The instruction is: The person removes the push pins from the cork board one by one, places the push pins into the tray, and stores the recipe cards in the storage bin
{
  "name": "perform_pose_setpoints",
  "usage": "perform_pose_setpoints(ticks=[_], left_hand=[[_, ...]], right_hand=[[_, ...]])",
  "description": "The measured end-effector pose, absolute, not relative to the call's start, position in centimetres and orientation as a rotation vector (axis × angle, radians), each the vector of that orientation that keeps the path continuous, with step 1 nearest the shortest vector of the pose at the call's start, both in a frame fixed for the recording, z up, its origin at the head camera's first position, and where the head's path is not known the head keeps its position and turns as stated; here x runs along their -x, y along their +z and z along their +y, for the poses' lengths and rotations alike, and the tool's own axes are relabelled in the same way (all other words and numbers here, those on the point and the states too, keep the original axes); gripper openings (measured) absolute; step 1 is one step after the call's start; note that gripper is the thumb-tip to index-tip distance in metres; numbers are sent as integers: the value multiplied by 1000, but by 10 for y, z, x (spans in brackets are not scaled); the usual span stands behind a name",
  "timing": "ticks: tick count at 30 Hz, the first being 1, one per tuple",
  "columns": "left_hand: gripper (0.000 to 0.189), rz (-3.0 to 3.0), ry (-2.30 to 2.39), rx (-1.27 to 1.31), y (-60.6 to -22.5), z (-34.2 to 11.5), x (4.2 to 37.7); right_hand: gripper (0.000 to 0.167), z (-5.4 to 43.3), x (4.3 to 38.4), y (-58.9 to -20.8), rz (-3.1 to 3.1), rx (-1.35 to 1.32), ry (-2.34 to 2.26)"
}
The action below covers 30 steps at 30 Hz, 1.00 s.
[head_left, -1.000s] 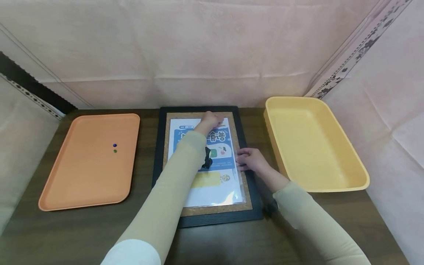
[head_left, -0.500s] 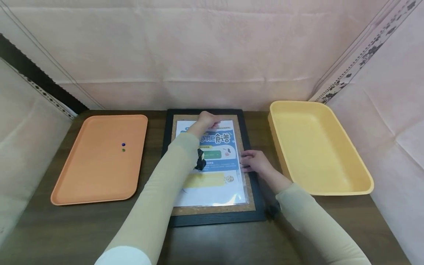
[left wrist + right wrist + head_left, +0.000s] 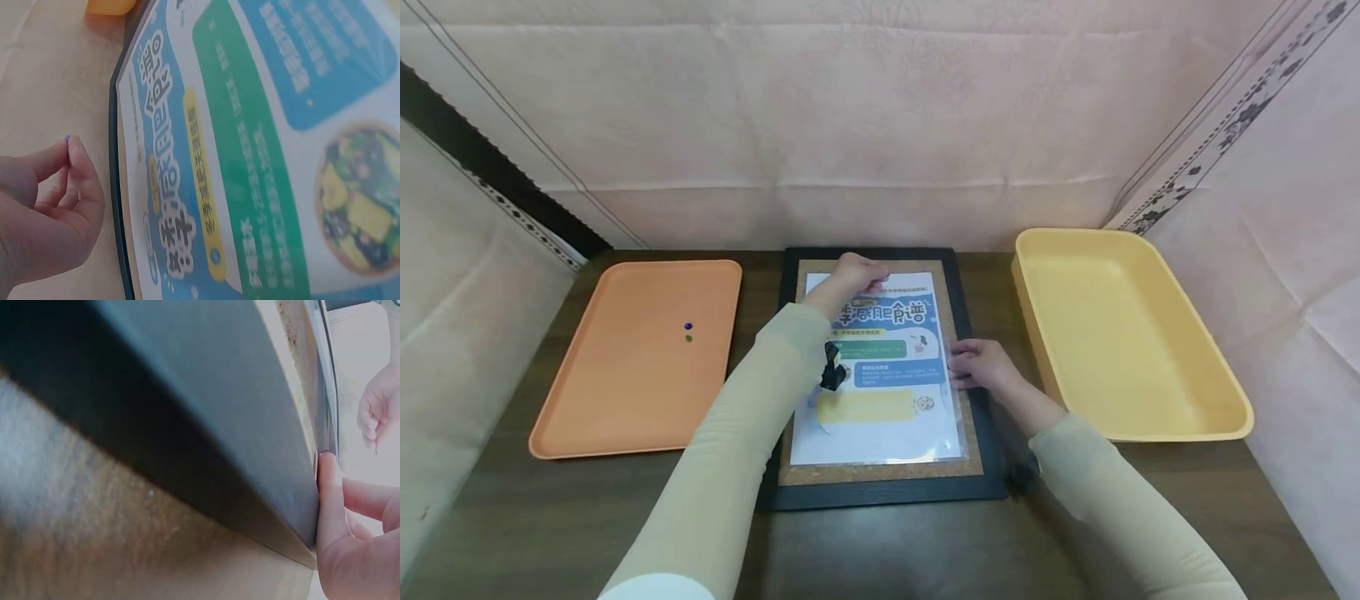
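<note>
A laminated poster [image 3: 880, 442] with blue and green print lies on a cork board [image 3: 880, 474] in a black frame [image 3: 887, 495]. My left hand [image 3: 852, 273] is over the poster's top edge, thumb and forefinger pinching a small purple pushpin [image 3: 68, 138]. In the right wrist view, the thin needle shows below those fingers. My right hand [image 3: 985, 365] rests at the poster's right edge, its fairly straight fingers [image 3: 329, 494] touching the sheet's side. The left forearm covers part of the poster's left side.
On the left is an orange tray [image 3: 617, 400] holding a small blue pushpin [image 3: 688, 326] and a green one [image 3: 688, 338]. A deep yellow bin [image 3: 1135, 333] stands on the right. Pale cloth [image 3: 880, 125] hangs behind the dark wooden table [image 3: 880, 550].
My left hand has shifted left along the poster's top, uncovering more of the printed title. The right hand stays at the poster's right edge. The head view has turned slightly left.
</note>
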<state>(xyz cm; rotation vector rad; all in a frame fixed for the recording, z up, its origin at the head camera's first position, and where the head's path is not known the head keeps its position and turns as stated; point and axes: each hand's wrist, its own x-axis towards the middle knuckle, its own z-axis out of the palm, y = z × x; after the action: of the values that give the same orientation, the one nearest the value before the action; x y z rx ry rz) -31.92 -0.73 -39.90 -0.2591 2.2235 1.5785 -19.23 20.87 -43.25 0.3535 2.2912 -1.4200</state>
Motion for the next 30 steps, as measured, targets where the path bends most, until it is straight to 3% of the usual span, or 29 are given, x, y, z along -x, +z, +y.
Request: perform_pose_setpoints(ticks=[30], left_hand=[[38, 2388, 1472, 230, -399, -94, 293]], right_hand=[[41, 210, 192, -436, 2309, -345, -1410]])
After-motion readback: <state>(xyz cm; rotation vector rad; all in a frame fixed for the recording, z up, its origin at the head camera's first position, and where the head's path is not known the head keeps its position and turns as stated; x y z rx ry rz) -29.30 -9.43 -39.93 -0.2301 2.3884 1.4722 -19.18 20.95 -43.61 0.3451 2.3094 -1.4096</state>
